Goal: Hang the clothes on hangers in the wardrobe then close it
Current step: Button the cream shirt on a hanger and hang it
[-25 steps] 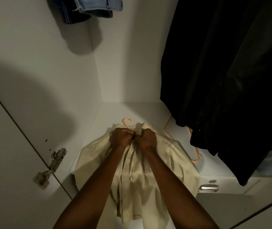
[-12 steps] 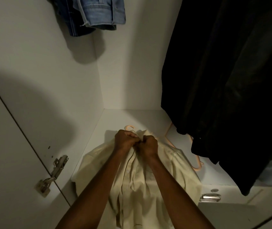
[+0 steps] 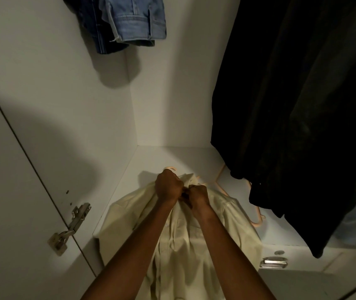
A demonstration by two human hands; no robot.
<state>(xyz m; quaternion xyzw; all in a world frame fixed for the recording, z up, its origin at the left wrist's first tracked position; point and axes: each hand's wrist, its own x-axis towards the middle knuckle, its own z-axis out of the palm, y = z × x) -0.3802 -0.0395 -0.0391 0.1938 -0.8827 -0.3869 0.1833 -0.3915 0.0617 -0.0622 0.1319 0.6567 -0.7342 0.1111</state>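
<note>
Your left hand (image 3: 168, 187) and right hand (image 3: 198, 195) both pinch the cream shirt (image 3: 194, 245) at its collar, fists touching; shirt lies on the wardrobe floor (image 3: 172, 156), over a pink hanger (image 3: 257, 221); no readable labels

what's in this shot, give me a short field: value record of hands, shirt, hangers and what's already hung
left hand: grips the cream shirt near the collar
right hand: pinches the same shirt beside the left hand
cream shirt: on the wardrobe floor, hanger hook showing past the collar
spare hanger: pink, on the floor at right
hung: denim garment, black garment
door hinge: door open
</note>
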